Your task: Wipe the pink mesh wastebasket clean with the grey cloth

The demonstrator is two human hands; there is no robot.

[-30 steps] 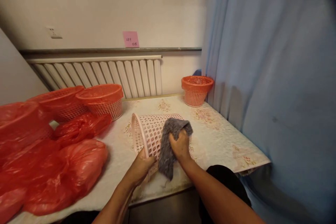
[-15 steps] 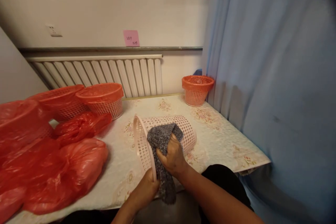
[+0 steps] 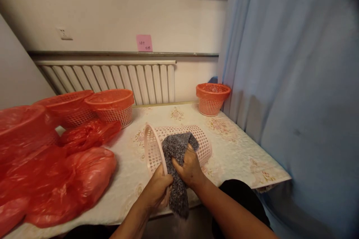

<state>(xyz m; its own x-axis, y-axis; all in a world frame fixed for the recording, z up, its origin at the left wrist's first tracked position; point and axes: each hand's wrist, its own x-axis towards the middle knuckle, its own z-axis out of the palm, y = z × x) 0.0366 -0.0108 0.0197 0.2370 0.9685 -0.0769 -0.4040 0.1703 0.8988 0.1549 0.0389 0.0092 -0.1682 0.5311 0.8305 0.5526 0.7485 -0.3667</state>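
Note:
A pale pink perforated plastic basket lies on its side on the table, its wide mouth facing left. My left hand is closed around the near part of its rim, thumb on the outside. A dark grey speckled cloth drapes over the basket's outer wall and hangs down past the table's front edge. My right hand grips that cloth and presses it against the basket's side. Its fingertips are partly buried in the folds.
Baskets lined with red bags stand at the back left and back right. Red plastic bags heap over the table's left side. A flowered cloth covers the table. A blue curtain hangs along the right; a radiator is behind.
My left hand has shifted up along the basket rim, and more of its thumb shows. The cloth and my right hand remain on the basket's side. The view has tilted slightly.

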